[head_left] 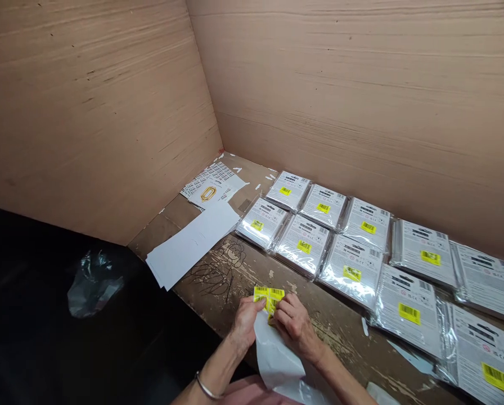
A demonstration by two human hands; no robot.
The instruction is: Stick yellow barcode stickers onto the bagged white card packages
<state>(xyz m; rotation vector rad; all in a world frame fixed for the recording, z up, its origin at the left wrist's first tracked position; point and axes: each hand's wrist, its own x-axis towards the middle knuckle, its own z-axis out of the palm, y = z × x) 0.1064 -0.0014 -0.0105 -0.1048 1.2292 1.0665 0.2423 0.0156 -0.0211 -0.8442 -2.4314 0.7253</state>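
Note:
A sheet of yellow barcode stickers (262,291) on a white backing strip (273,351) is held up between my two hands at the table's near edge. My left hand (247,319) pinches the sheet's left side, thumb on top. On the right side of the stickers, the bent fingers of my right hand (295,323) are closed at the labels; what sits between those fingertips is hidden. The backing strip hangs down toward my lap. Beyond my hands, stacks of flat packs in clear plastic (305,243) lie in two rows, and most top packs show a yellow barcode sticker (352,273).
Cardboard walls (353,84) close off the back and left. White paper sheets (197,242) and a printed sheet (214,185) lie on the left of the worn table (252,264), near a tangle of dark thread (218,270). A clear plastic bag (95,284) is on the dark floor.

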